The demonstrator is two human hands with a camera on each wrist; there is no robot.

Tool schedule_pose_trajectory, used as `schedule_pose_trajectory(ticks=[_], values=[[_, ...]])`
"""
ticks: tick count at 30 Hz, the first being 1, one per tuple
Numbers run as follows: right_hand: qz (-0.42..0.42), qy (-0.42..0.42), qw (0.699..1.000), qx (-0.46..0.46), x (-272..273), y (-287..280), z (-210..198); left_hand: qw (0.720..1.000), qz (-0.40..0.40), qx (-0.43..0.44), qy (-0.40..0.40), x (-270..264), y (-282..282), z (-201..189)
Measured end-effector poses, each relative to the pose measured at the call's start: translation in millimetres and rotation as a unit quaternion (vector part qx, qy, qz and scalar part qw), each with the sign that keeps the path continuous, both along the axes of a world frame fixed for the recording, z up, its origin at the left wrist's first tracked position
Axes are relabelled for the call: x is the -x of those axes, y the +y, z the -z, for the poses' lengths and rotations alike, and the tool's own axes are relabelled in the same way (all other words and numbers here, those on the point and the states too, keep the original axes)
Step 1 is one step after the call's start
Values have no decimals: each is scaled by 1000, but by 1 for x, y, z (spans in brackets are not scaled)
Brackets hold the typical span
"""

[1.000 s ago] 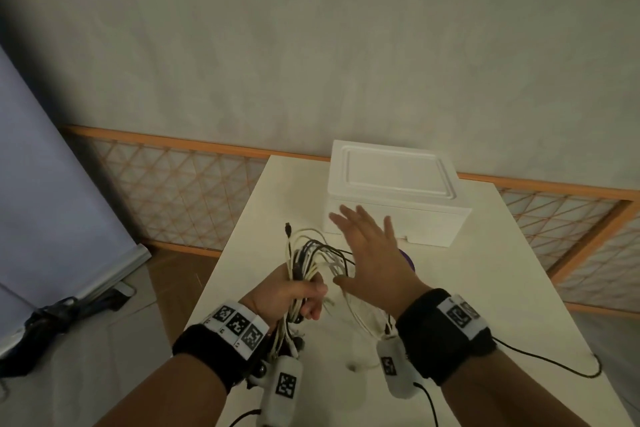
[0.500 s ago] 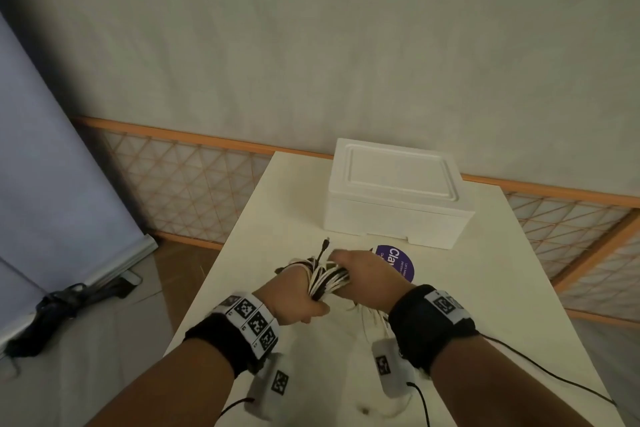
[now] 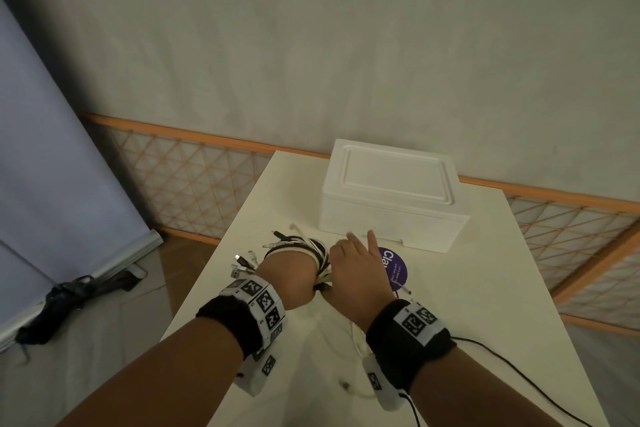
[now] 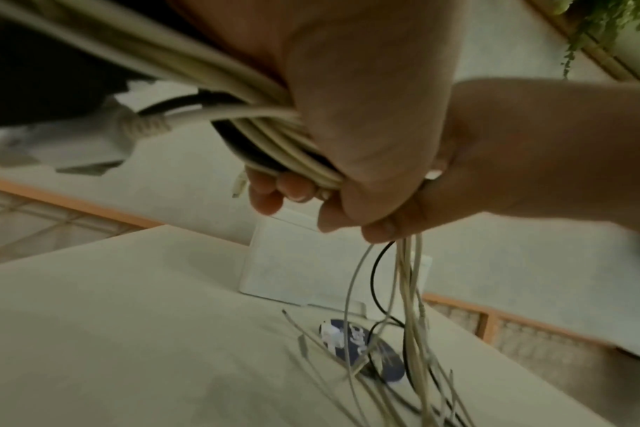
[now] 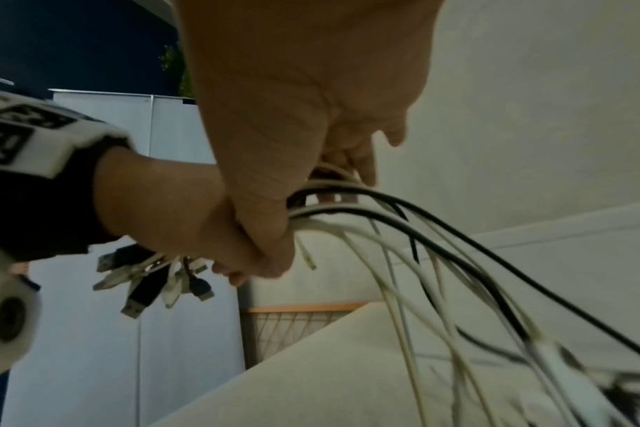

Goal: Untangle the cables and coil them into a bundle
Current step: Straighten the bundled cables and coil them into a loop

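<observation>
A bunch of white and black cables is wound round my left hand, which grips it above the table. Its USB plugs stick out to the left and hang below the wrist. In the left wrist view my fingers curl round the coil. My right hand sits against the left one and pinches the loose strands under its thumb, two fingers pointing forward. The free ends trail down onto the table.
A white foam box stands at the back of the white table, with a round purple sticker in front of it. A black lead runs off the right wrist. The table's left edge drops to the floor, where a black object lies.
A second ago my right hand was open and flat over the loose cables. It has since come down on them, and the bunch now lies wrapped round my left hand.
</observation>
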State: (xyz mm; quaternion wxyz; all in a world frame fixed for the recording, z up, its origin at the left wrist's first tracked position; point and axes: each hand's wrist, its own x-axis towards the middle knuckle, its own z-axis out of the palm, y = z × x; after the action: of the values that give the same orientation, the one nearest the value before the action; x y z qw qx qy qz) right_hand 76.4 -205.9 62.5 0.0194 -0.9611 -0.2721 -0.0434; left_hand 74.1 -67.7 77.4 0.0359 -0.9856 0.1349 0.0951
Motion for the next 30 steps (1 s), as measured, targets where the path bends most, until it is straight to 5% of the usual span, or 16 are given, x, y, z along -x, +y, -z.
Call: schedule_pose_trajectory(ticks=[4, 10, 14, 19, 30], values=[[-15, 74, 995, -67, 3, -9, 2, 1000, -17, -4, -7, 4, -3, -2], [-76, 107, 990, 53, 3, -10, -3, 999, -14, -13, 27, 7, -10, 13], [-59, 215, 974, -35, 1, -10, -2, 1000, 9, -16, -9, 2, -6, 19], [-72, 164, 983, 51, 1, -4, -5, 999, 22, -34, -33, -5, -5, 25], [-13, 213, 977, 21, 6, -51, -12, 998, -62, -3, 9, -26, 29, 47]])
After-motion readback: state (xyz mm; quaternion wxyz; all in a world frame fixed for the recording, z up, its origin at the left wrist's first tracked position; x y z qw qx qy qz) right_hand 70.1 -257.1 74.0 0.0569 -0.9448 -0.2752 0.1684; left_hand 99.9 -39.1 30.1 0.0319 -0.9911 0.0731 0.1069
